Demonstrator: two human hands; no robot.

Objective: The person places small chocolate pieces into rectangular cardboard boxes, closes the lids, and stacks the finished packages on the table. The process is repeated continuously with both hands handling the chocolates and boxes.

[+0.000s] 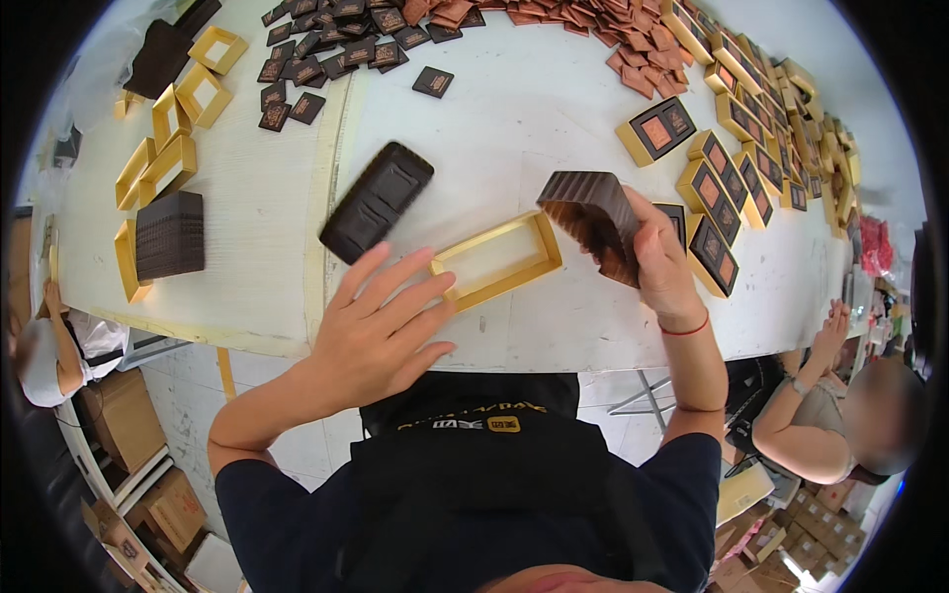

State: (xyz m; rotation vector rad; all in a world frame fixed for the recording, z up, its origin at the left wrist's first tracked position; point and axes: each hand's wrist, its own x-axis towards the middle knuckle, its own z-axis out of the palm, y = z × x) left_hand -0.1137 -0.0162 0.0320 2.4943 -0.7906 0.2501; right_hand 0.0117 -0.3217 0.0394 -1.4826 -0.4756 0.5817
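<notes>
A stack of nested dark plastic trays (pixel 589 189) is gripped at its right side by my right hand (pixel 662 259), tilted above the table. Below it and to the left lies a gold cardboard box frame (pixel 511 285), its long sides slanting up to the right. My left hand (pixel 382 322) is spread, palm down, with its fingertips by the frame's left end; whether they touch it I cannot tell. Just beyond those fingers rests a single black tray (pixel 378 196) with two recesses.
Dark square packets (pixel 348 48) and copper-coloured ones (pixel 645 55) are heaped at the far side. Filled gold boxes (pixel 712 189) line the right. Leftward are gold frames (pixel 169 167) and another dark tray stack (pixel 170 233). Other people (pixel 808 415) sit at both sides.
</notes>
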